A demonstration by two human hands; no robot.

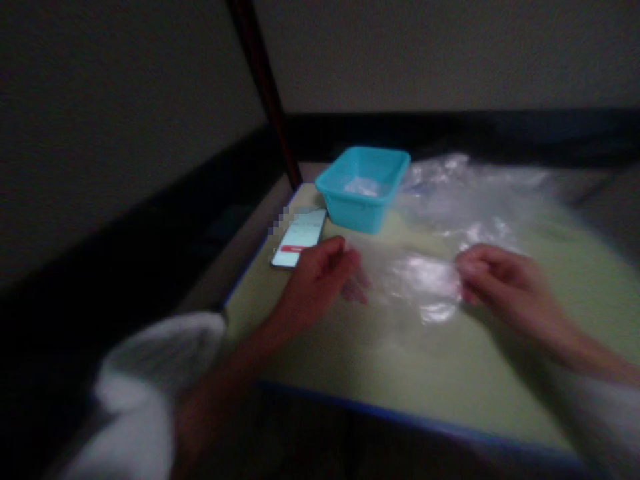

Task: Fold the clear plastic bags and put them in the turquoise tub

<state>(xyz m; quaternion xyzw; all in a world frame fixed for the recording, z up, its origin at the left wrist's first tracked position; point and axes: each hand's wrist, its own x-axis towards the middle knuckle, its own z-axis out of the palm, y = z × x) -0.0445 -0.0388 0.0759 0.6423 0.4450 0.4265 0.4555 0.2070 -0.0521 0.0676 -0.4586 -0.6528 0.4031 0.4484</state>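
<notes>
The picture is dim and blurred. A clear plastic bag (425,280) lies flat on a pale green table (350,360) between my hands. My left hand (325,270) has its fingers curled at the bag's left edge. My right hand (493,277) is closed in a pinch on the bag's right edge. Both hands rest low on the tabletop.
A turquoise plastic tub (363,187) with something pale inside stands behind the bag. A lit phone (299,237) lies left of it. More crumpled clear plastic (470,187) is heaped at the back right. A dark post (265,87) rises at the table's far corner.
</notes>
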